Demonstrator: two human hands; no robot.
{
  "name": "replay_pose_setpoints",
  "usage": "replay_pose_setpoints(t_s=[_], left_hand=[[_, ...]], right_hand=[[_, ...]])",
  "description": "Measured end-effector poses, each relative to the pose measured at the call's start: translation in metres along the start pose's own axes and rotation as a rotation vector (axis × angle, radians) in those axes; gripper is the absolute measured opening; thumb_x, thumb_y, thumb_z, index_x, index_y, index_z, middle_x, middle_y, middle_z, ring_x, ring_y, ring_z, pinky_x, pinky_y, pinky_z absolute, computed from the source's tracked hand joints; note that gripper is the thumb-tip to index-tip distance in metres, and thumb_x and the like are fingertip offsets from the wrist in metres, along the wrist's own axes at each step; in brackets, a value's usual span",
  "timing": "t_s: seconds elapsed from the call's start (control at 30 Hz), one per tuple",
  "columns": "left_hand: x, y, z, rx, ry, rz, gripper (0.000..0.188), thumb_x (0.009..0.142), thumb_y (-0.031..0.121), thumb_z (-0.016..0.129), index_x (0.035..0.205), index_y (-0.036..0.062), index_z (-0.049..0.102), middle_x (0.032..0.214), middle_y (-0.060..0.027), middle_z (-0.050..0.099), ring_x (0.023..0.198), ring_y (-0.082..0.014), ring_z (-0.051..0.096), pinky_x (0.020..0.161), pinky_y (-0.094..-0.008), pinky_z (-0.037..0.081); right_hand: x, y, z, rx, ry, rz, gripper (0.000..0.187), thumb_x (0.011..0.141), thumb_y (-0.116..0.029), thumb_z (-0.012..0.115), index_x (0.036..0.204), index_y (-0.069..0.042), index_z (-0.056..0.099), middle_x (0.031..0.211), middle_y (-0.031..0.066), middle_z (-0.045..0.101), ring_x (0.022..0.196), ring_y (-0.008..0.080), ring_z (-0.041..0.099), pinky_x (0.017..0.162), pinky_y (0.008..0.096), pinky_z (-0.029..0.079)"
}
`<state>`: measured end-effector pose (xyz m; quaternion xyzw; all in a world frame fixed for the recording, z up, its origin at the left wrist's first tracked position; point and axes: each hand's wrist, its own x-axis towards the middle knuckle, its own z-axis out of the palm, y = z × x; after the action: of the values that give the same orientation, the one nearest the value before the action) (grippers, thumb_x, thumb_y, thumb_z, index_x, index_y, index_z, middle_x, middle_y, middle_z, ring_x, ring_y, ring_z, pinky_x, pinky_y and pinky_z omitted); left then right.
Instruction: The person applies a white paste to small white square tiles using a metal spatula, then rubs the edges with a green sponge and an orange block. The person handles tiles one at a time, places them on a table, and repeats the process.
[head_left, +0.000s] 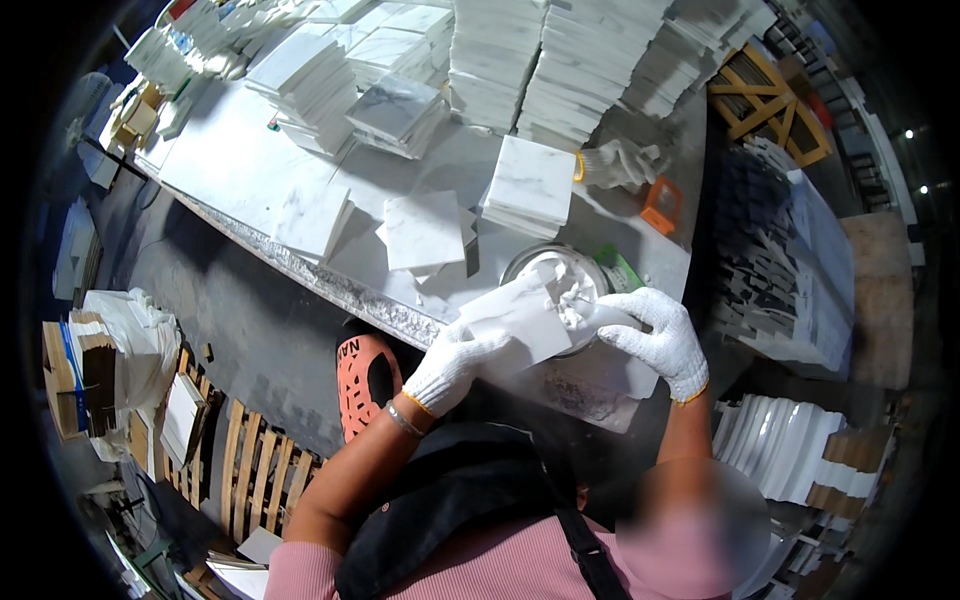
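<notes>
My left hand (pixel 455 365), in a white knit glove, grips a square white marble tile (pixel 520 325) with grey veins by its near left edge. The tile is tilted and covers part of a round metal can (pixel 512 268) of thick white paste (pixel 572 290). At the can's right side is my right hand (pixel 655 340), also gloved, its fingers curled around something pale whose kind I cannot make out. Just beyond the can stands a short stack of marble tiles (pixel 530 185). A few tiles (pixel 425 230) lie in a skewed pile farther left.
Tall tile stacks (pixel 590 60) line the back of the table (pixel 220 150). Beyond the can lie spare gloves (pixel 625 162), an orange plastic piece (pixel 661 205) and a green piece (pixel 618 268). A wooden pallet (pixel 262 460) rests on the floor at left; a loaded crate (pixel 780 270) stands right.
</notes>
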<state>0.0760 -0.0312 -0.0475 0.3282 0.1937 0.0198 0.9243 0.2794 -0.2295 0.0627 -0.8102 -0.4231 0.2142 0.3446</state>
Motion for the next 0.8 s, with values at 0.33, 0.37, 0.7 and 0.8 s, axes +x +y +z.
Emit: replay_pose_setpoints(t_s=[0.33, 0.37, 0.7, 0.8], left_hand=[[-0.0033, 0.0059, 0.0065, -0.021, -0.003, 0.029, 0.059, 0.094, 0.01, 0.069, 0.147, -0.0032, 0.047, 0.135, -0.0095, 0.063, 0.116, -0.0164, 0.062, 0.102, -0.0316, 0.048], [-0.0033, 0.0056, 0.0062, -0.022, -0.003, 0.024, 0.059, 0.094, 0.011, 0.069, 0.147, -0.0032, 0.047, 0.135, -0.0095, 0.063, 0.116, -0.0164, 0.062, 0.102, -0.0315, 0.048], [-0.0048, 0.0084, 0.0071, 0.01, 0.015, -0.006, 0.058, 0.094, 0.014, 0.071, 0.146, -0.0026, 0.049, 0.133, -0.009, 0.064, 0.117, -0.0162, 0.062, 0.102, -0.031, 0.048], [-0.0045, 0.009, 0.0081, 0.009, 0.007, 0.008, 0.058, 0.094, 0.014, 0.071, 0.146, -0.0027, 0.049, 0.134, -0.009, 0.064, 0.117, -0.0163, 0.062, 0.102, -0.0309, 0.048]], right_hand=[[0.006, -0.0037, 0.0022, -0.105, 0.009, -0.041, 0.033, 0.074, -0.025, 0.083, 0.103, -0.011, 0.079, 0.083, 0.0099, 0.07, 0.076, 0.0253, 0.065, 0.071, 0.0362, 0.052], [0.006, -0.0035, 0.0018, -0.109, 0.009, -0.044, 0.032, 0.074, -0.025, 0.083, 0.103, -0.011, 0.079, 0.083, 0.0098, 0.069, 0.076, 0.0255, 0.065, 0.071, 0.0364, 0.052], [0.0075, -0.0079, 0.0007, -0.151, 0.009, -0.049, 0.032, 0.073, -0.025, 0.083, 0.102, -0.012, 0.079, 0.083, 0.0093, 0.07, 0.078, 0.0261, 0.065, 0.072, 0.0373, 0.052], [0.0081, -0.0076, 0.0011, -0.143, 0.013, -0.064, 0.032, 0.073, -0.026, 0.083, 0.102, -0.011, 0.079, 0.083, 0.0096, 0.07, 0.077, 0.0265, 0.065, 0.072, 0.0374, 0.052]])
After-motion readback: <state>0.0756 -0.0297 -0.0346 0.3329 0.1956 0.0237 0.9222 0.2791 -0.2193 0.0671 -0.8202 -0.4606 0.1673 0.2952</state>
